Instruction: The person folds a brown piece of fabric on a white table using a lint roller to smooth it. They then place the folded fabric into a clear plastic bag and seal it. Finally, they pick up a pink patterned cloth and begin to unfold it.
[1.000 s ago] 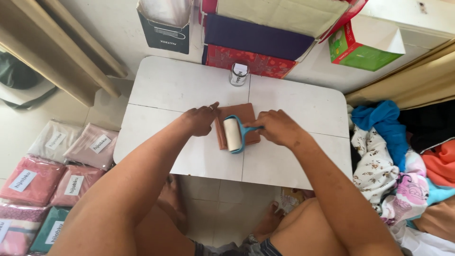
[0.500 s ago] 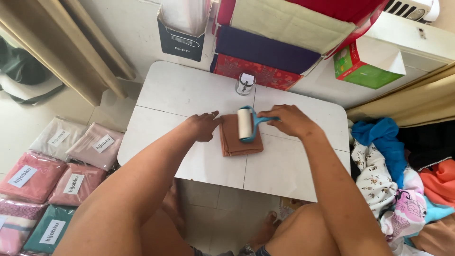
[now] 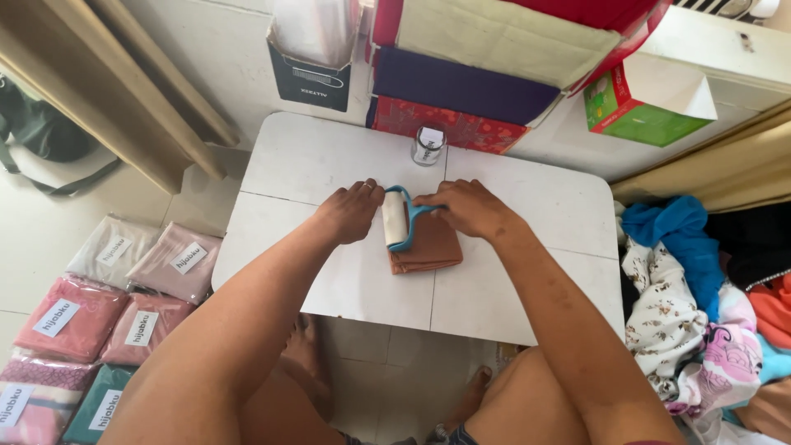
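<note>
1. Head view, looking down: a low white table (image 3: 511, 288) with a folded, rust-brown cloth (image 3: 428, 247) at its centre.
2. Right hand (image 3: 465, 206), closed around the blue handle of a lint roller (image 3: 396, 218), holds its white drum on the cloth's 10 o'clock corner.
3. Left hand (image 3: 350, 213), loosely curled and holding nothing, presses the table just beside the cloth at 9 o'clock.
4. Rolling looks under way; most of the smooth, matte cloth lies uncovered toward 5 o'clock.
5. Small clear jar (image 3: 428, 145) stands at 12 o'clock; soft cloths packed in glossy bags (image 3: 99, 313) lie on the floor at 8 o'clock.
</note>
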